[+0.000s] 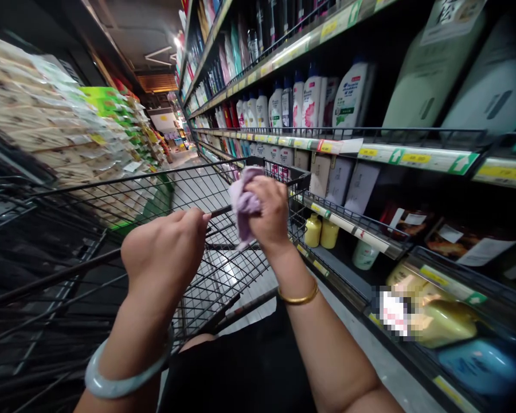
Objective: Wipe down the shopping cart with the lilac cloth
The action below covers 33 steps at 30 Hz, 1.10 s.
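A crumpled light-purple cloth (246, 201) is bunched in my right hand (270, 206), its loose end hanging below the fingers. This hand is over the black wire shopping cart (198, 186), close to its corner by the shelves; whether the cloth touches the rim I cannot tell. Closed around a dark bar of the cart is my left hand (165, 252), thumb toward the right. The back of the hand hides most of the grip. Floor tiles show through the cart's mesh.
Shelves on the right hold shampoo bottles (350, 94), large pump bottles and price strips (417, 156). Yellow bottles (313, 230) stand low down. Stacked packaged goods (47, 109) line the left side. The aisle floor (189, 158) runs away between them.
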Tool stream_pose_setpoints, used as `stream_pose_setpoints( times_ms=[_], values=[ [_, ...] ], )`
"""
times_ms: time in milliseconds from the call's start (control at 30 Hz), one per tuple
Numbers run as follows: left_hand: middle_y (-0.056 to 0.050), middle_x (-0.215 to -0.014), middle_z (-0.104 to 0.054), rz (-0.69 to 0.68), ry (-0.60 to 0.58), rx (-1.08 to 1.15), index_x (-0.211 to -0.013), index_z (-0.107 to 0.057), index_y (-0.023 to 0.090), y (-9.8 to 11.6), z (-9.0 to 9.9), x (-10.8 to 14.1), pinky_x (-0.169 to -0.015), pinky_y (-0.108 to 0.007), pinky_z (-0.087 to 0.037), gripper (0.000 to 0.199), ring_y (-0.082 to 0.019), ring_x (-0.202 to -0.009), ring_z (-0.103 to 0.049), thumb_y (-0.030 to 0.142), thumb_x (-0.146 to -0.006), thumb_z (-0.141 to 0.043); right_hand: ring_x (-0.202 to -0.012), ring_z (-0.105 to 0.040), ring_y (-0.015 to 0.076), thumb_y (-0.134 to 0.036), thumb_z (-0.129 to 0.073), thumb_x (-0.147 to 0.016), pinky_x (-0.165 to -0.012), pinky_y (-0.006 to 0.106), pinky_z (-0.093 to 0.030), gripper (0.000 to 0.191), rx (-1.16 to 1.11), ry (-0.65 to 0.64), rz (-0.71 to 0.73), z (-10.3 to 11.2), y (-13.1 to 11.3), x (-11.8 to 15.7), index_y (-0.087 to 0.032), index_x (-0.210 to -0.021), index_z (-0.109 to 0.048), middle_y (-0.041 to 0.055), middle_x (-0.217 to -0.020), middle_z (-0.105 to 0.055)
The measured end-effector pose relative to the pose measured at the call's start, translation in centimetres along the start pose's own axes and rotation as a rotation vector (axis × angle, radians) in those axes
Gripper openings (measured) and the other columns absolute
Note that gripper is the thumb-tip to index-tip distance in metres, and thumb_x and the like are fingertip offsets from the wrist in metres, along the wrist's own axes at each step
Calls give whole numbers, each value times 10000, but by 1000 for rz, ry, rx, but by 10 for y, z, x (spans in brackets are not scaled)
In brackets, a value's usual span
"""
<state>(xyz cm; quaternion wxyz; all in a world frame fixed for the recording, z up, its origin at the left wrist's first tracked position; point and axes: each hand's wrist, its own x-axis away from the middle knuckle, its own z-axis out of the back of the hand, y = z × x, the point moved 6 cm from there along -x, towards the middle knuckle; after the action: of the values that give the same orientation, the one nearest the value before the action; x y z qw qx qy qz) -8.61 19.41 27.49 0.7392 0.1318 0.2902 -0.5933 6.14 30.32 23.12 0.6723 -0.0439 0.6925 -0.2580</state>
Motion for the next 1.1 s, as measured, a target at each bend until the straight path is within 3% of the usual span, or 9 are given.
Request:
stream_pose_setpoints(
  times_ms=[67,133,267,333,533,767,900,1000,1100],
  values=[
    [-76,-809,-696,-23,26,-144,-875,-676,225,3,2,1,-594,-344,-166,521,-224,-683,-551,480,-1079,-271,-1171,-553,273,-111,-537,-875,-1035,507,-491,290,87,234,-144,10,24,9,-231,-1085,-697,108,-1254,-645],
    [-64,-812,-704,-23,18,-213,-881,-674,231,4,1,-1,-576,-339,-178,519,-219,-668,-556,473,-1081,-261,-1186,-536,277,-112,-531,-873,-1042,520,-498,296,108,337,-153,8,20,21,-232,-1105,-671,121,-1286,-586],
    [-84,-821,-706,-3,-58,-230,-832,-660,215,2,-2,-6,-567,-334,-215,432,-229,-696,-587,373,-1045,-320,-1212,-529,261,-261,-625,-911,-1110,474,-494,240,31,54,192,-27,-33,37,-281,-1148,-659,78,-1292,-576],
    [-84,-833,-711,-2,-65,-224,-843,-661,216,-1,-2,-9,-566,-332,-218,433,-232,-717,-607,388,-1048,-321,-1184,-546,246,-305,-639,-925,-1097,449,-509,229,44,-3,253,-32,-33,39,-295,-1153,-659,63,-1277,-589],
    [-81,-888,-741,1,-98,-177,-922,-693,231,-7,-5,-19,-567,-324,-211,518,-235,-770,-653,505,-1078,-281,-1210,-580,279,-221,-573,-934,-1059,493,-544,405,156,381,-102,-4,50,40,-202,-1338,-584,161,-1277,-554],
    [-95,-935,-758,-22,-90,-194,-964,-687,233,-7,-9,-29,-577,-324,-200,515,-244,-805,-655,510,-1082,-269,-1108,-606,260,-225,-616,-890,-1006,445,-572,269,160,149,-4,-25,44,48,-191,-1149,-682,142,-1204,-612],
    [-81,-956,-762,4,-118,-188,-958,-677,237,-10,-9,-29,-584,-315,-194,507,-226,-785,-628,524,-1083,-278,-1117,-616,251,-215,-602,-856,-1058,467,-542,253,162,399,-296,8,100,47,-181,-1099,-660,146,-1201,-617],
    [-77,-949,-757,18,-124,-183,-943,-668,236,-10,-9,-29,-581,-316,-194,506,-224,-758,-614,524,-1080,-274,-1073,-621,239,-209,-587,-840,-1061,473,-533,203,138,515,-439,14,107,53,-186,-1038,-629,134,-1140,-618],
    [-89,-927,-748,34,-104,-181,-932,-681,248,-12,-10,-28,-586,-328,-199,537,-241,-736,-605,545,-1066,-255,-1067,-626,234,-254,-653,-818,-1025,427,-552,226,87,247,-280,-9,74,45,-207,-1037,-622,131,-1181,-618]
  ],
)
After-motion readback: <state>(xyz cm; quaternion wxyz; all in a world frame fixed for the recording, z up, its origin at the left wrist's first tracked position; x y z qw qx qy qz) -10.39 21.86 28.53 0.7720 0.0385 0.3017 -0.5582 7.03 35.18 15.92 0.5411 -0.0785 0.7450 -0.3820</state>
